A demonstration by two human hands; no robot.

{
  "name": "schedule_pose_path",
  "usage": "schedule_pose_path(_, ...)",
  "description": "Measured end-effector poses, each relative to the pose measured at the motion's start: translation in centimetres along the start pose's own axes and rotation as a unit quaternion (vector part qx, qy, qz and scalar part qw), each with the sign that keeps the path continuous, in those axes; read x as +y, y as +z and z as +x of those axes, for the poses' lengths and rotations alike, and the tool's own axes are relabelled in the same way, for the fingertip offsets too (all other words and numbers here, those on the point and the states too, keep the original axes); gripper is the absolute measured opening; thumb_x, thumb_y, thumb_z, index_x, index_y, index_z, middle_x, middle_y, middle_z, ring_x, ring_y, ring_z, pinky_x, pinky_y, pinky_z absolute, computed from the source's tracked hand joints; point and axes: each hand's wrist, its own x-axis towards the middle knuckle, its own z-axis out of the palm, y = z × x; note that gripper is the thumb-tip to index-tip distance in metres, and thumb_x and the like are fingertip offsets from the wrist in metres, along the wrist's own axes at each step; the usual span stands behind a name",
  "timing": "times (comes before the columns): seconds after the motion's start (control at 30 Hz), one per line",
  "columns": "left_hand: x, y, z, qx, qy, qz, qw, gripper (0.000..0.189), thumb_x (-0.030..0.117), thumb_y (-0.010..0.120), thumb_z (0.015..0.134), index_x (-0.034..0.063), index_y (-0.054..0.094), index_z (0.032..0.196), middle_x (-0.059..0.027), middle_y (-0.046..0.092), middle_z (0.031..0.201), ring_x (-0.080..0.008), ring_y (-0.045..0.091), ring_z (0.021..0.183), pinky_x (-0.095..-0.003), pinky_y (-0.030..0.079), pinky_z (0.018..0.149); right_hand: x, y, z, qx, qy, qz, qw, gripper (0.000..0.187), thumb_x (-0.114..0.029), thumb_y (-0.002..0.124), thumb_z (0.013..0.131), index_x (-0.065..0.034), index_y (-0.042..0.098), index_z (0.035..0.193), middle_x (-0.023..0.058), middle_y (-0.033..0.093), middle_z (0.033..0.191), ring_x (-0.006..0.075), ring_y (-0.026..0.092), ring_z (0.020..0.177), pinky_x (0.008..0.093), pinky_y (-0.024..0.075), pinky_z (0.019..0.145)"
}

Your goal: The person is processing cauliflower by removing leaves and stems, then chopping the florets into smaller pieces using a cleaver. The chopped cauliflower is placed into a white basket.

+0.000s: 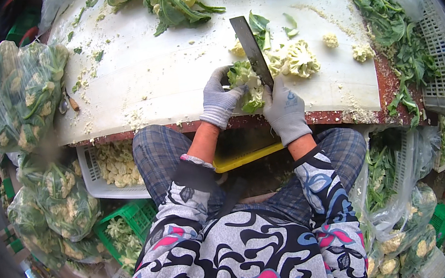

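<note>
My gloved left hand grips a piece of cauliflower with pale green leaves, close to the front edge of the white board. In my right hand, also gloved, is a broad dark knife. Its blade points away from me and lies against the right side of the held piece. How deep the blade sits in it I cannot tell. Just beyond my right hand lie cut cauliflower florets and a green leaf. The knife's handle is hidden in my glove.
A leafy cauliflower head lies farther back on the white board. Bagged cauliflower and a spoon are at left. Trimmed leaves pile along the right edge. Below the table are a white crate of florets and a yellow crate.
</note>
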Motion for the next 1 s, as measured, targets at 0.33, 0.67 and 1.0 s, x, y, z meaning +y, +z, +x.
schedule_pose_path(0.33, -1.6, -0.4, 0.6, 0.018, 0.061, 0.017, 0.998, 0.054, -0.002, 0.081, 0.075, 0.0006, 0.057, 0.124, -0.0099, 0.067, 0.107, -0.0158, 0.065, 0.096, -0.0283, 0.056, 0.084, 3.1, 0.0, 1.9, -0.001, 0.010, 0.241, 0.970, 0.029, -0.021, 0.061, 0.094, 0.0000, 0.057, 0.114, 0.0238, 0.069, 0.092, 0.0373, 0.069, 0.083, 0.0434, 0.0539, 0.075)
schedule_pose_path(0.67, -0.9, -1.0, 0.6, -0.004, 0.041, 0.008, 0.999, 0.053, -0.006, 0.078, 0.076, 0.0003, 0.056, 0.124, -0.0083, 0.066, 0.109, -0.0150, 0.063, 0.098, -0.0290, 0.054, 0.088, 1.3, -2.5, 1.6, -0.011, -0.032, 0.077, 0.996, 0.024, -0.023, 0.060, 0.094, -0.0032, 0.054, 0.105, 0.0205, 0.068, 0.089, 0.0359, 0.069, 0.079, 0.0442, 0.0540, 0.071)
schedule_pose_path(1.0, -0.9, -0.3, 0.0, 0.004, 0.033, -0.003, 0.999, 0.054, -0.007, 0.078, 0.076, 0.0014, 0.055, 0.123, -0.0075, 0.065, 0.106, -0.0149, 0.063, 0.097, -0.0290, 0.056, 0.085, 1.4, 0.9, 3.0, -0.022, 0.063, 0.059, 0.996, 0.026, -0.025, 0.061, 0.091, -0.0043, 0.054, 0.106, 0.0205, 0.069, 0.091, 0.0399, 0.069, 0.085, 0.0469, 0.0536, 0.077)
